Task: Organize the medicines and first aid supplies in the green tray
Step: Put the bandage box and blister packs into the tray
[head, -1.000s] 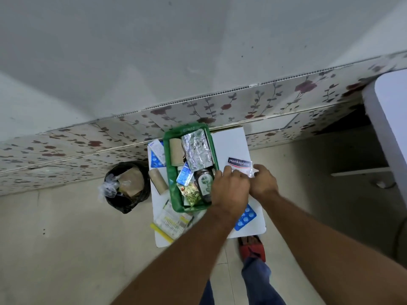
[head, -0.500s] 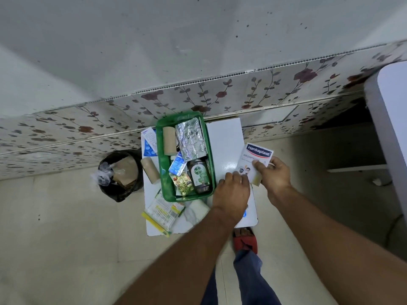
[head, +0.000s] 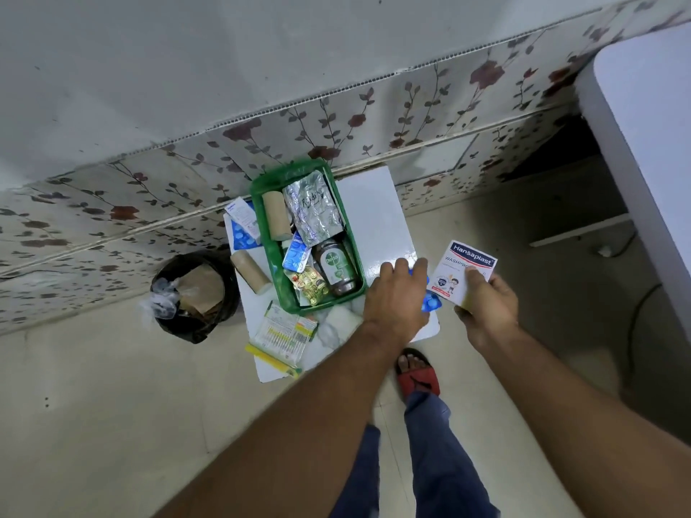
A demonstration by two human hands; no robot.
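Observation:
The green tray (head: 288,173) stands on a small white table (head: 374,214). It holds a brown bandage roll (head: 276,216), a silver foil pack (head: 312,209), a Dettol bottle (head: 334,265), a blue blister strip (head: 296,252) and a yellow sachet (head: 310,287). My left hand (head: 398,297) lies on the table just right of the tray, fingers curled over a blue blister pack (head: 432,303). My right hand (head: 486,304) holds a white Hansaplast box (head: 461,272) in the air beyond the table's right edge.
Left of the tray lie a second brown roll (head: 249,271) and a white carton (head: 242,218). In front of it are a strip packet (head: 286,332) and white gauze (head: 336,325). A black bin (head: 194,293) stands at the left, white furniture (head: 643,125) at the right.
My right hand has lifted the Hansaplast box off the table and carried it right. My left hand has let go of the box and settled over the blue blister pack.

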